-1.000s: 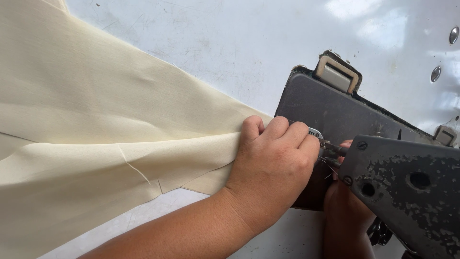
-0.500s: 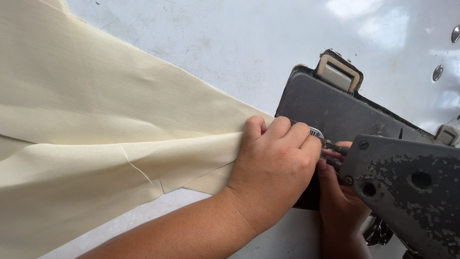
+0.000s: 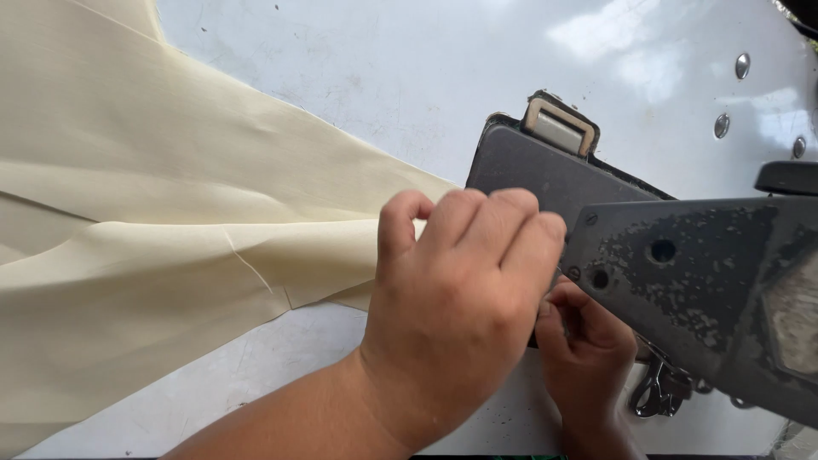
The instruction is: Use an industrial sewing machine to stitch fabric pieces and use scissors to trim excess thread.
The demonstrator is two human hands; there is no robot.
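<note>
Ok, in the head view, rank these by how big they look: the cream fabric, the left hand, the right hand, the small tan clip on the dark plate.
1. Cream fabric
2. Left hand, enlarged by nearness to the camera
3. Right hand, partly hidden by the machine arm, so its rank is unsure
4. Tan clip

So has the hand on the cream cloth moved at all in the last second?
Hardly. The left hand stays curled on the cream fabric at the edge of the dark grey machine plate; it sits in the same place against that plate.
</note>
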